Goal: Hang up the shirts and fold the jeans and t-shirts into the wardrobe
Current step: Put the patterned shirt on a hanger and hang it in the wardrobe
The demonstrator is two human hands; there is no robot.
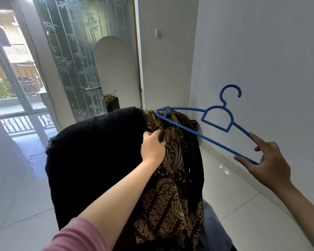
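A brown and gold batik shirt (169,178) lies draped over a dark pile of clothes (94,160) in front of me. My left hand (152,145) grips the batik fabric near its upper part. My right hand (265,160) pinches the right end of a blue plastic hanger (216,120), held out toward the white wall. The hanger's left tip reaches the top of the shirt, by the collar. Blue jeans (214,229) show at the bottom, under the shirt.
A white wall (261,51) runs close along the right. A frosted glass door (76,51) with a bamboo pattern stands ahead; another dark garment on a hanger (112,102) hangs by it. A glossy white tile floor (16,178) spreads left toward a balcony door (11,78).
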